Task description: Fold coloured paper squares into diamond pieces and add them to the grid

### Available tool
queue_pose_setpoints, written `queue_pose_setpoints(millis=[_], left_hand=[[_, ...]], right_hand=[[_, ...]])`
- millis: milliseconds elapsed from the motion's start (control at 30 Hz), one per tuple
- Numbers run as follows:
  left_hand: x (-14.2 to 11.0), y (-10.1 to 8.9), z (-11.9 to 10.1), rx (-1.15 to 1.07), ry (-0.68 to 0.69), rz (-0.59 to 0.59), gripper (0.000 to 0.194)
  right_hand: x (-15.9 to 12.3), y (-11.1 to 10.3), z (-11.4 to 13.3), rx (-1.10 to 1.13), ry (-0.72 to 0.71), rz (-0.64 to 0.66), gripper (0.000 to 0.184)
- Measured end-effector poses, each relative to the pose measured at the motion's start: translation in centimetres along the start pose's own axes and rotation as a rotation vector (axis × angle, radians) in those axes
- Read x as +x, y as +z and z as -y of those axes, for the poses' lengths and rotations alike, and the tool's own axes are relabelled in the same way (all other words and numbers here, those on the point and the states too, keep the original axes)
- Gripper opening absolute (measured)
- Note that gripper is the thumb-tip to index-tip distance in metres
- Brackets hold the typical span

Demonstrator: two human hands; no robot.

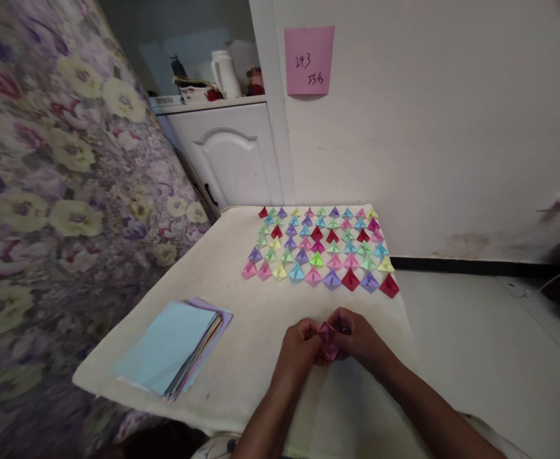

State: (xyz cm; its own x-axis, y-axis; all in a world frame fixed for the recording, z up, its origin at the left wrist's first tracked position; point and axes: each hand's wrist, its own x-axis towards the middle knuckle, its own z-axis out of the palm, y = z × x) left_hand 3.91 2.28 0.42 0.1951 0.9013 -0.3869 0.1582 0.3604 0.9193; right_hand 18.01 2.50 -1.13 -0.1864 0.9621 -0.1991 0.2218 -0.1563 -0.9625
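- At the left of the frame, a floral curtain (69, 166) hung down past the table (203, 268).
- In the lower left, a stack of paper sheets (165, 347) lay on the table's pale cover, light blue on top, with other colours along its edge.
- In the upper left, a white jug (227, 75) stood on the ledge above a white cabinet door (227, 150).
- Just below the centre, my left hand (299, 347) had its fingers pinched on the left side of a pink folded paper (328, 349).
- Above, a pink note (309, 60) with handwriting was on the wall.
- Around the centre, small folded pieces (317, 245) in many colours sat in rows, beyond my hands.
- My right hand (359, 336) gripped the pink folded paper's right side, thumb and fingers closed on it.
- At the right, pale floor (471, 325) showed.
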Motion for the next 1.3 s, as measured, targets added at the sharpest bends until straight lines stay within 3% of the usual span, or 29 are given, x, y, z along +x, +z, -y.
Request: queue_pose_setpoints(millis=[133, 400, 633, 867, 967, 1100, 1300], left_hand=[[0.9, -0.1, 1.2, 0.188, 0.035, -0.011, 0.005], [1.4, -0.2, 1.4, 0.487, 0.067, -0.045, 0.006], [1.5, -0.1, 0.8, 0.697, 0.16, -0.165, 0.005], [1.2, -0.5, 1.4, 0.739, 0.21, -0.178, 0.016], [0.8, -1.0, 1.2, 0.739, 0.254, -0.18, 0.015], [0.2, -1.4, 0.7, 0.763, 0.332, -0.195, 0.001], [-0.6, -1.1, 0.5, 0.797, 0.381, -0.189, 0.013]], right_hand=[[0.0, 0.2, -0.7, -0.277, 0.022, -0.03, 0.012], [-1.0, 0.4, -0.8, -0.543, 0.001, -0.136, 0.013], [-0.7, 0.5, -0.8, -0.633, -0.055, -0.171, 0.021], [-0.6, 0.1, -1.1, -0.572, -0.146, -0.115, 0.033], [-0.9, 0.0, -0.8, -0.57, -0.21, -0.106, 0.031], [-1.4, -0.4, 0.0, -0.619, -0.259, -0.054, 0.023], [-1.4, -0.7, 0.2, -0.69, -0.263, 0.004, 0.021]])
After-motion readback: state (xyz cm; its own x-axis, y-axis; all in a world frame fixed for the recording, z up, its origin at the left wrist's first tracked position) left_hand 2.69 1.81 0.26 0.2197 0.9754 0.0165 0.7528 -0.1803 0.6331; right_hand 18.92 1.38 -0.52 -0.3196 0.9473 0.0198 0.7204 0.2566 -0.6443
